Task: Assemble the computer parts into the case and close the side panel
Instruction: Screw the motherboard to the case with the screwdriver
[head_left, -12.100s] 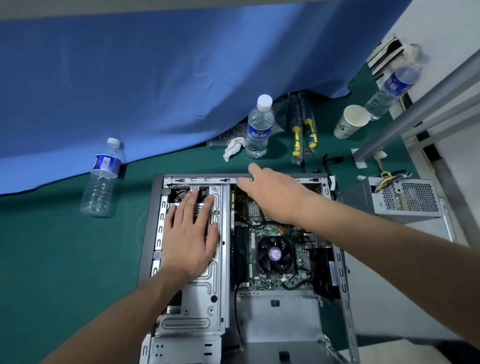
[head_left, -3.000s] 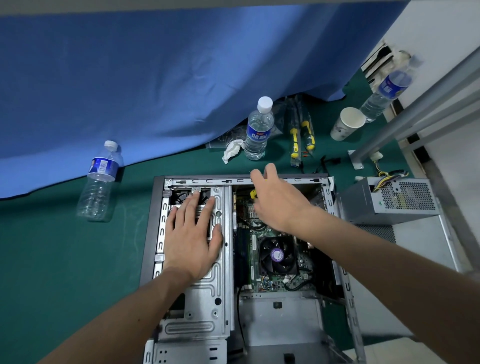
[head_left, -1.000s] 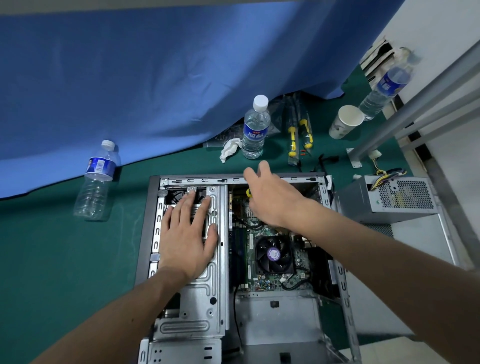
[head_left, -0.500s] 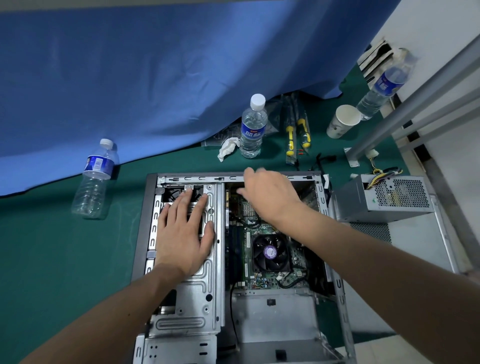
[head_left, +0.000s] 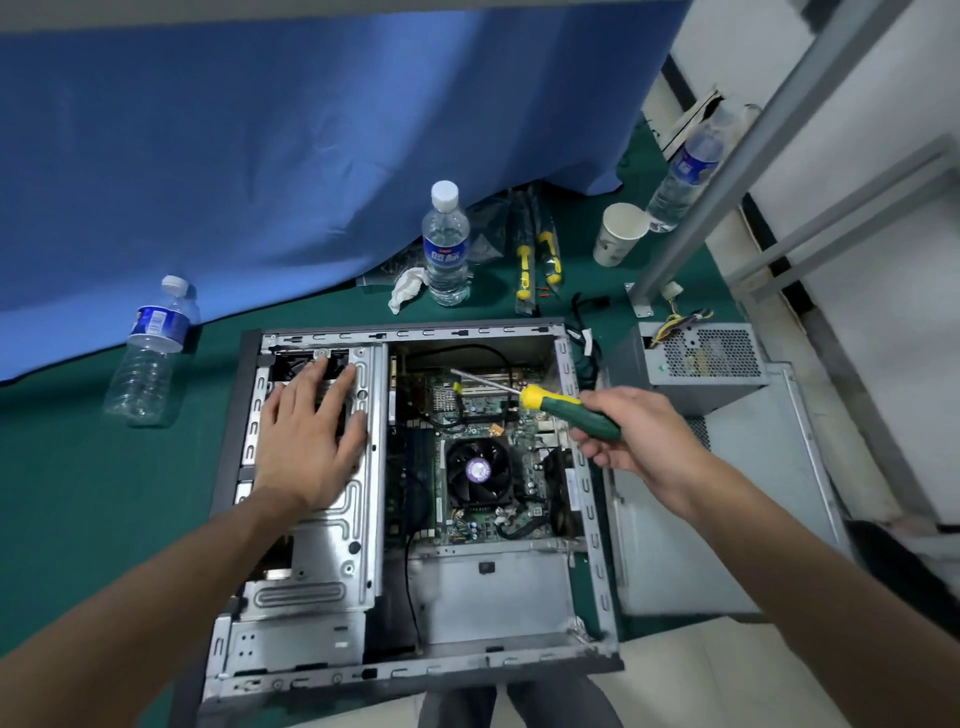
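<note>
1. Your left hand (head_left: 310, 447) lies flat, fingers straight and a little spread, pressing on the silver drive cage (head_left: 332, 525) in the left half of the open computer case (head_left: 231, 467).
2. Your right hand (head_left: 631, 434) is curled round the green handle of a screwdriver (head_left: 550, 405); it hovers over the right edge of the case.
3. The screwdriver's shaft points left and slightly far, its tip above the motherboard (head_left: 467, 447) near the far wall of the case. You cannot tell whether the tip touches anything.
4. The case lies on its side on the green table cover (head_left: 78, 493), open face up, with the CPU fan (head_left: 478, 470) showing in the middle of the board.
5. The power supply (head_left: 701, 364) sits outside the case, just to its right at the far end, resting on the grey side panel (head_left: 727, 519) that lies flat beside the case.
6. Beyond the case stand an upright water bottle (head_left: 445, 249) with crumpled tissue (head_left: 408, 288) beside it, two yellow-handled tools (head_left: 537, 260) and a paper cup (head_left: 621, 234).
7. A second bottle (head_left: 148, 353) is at the far left, and a third (head_left: 685, 171) lies at the far right behind a metal post (head_left: 727, 171).
8. A blue cloth (head_left: 285, 130) hangs along the far side.
</note>
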